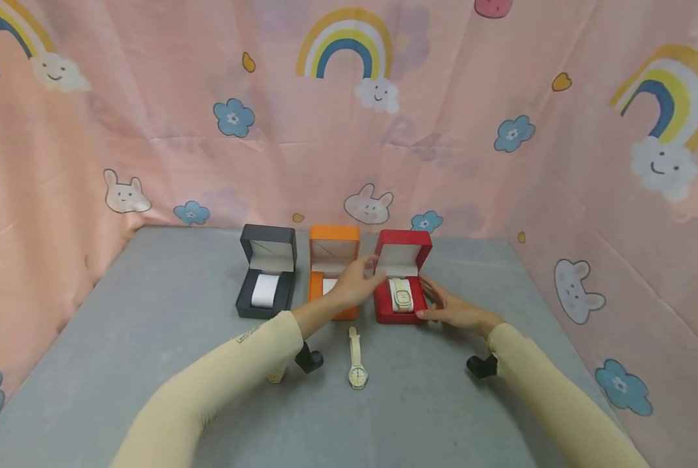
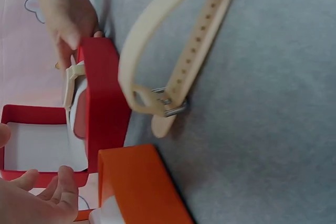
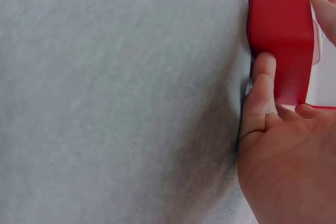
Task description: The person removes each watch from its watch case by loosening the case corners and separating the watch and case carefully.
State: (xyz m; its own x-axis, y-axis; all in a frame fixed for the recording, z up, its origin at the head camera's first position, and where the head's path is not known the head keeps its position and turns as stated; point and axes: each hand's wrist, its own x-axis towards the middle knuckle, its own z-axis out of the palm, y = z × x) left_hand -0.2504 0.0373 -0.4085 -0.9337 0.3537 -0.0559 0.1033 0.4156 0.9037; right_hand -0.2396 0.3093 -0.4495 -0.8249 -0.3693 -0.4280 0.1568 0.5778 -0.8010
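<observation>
In the head view, a red watch box stands with its lid up. A cream-strapped watch with a squarish face sits around its white cushion. My right hand grips the right side of the box base, thumb at the front corner; the right wrist view shows fingers against the red wall. My left hand hovers beside the red lid's left edge, in front of the orange watch box, fingers loosely bent and holding nothing. It partly hides the orange box's white cushion.
Left of them stands an open dark grey watch box with a white cushion. A round-faced cream watch lies on the grey table. Another watch is mostly hidden by my left sleeve. A pink patterned curtain hangs behind.
</observation>
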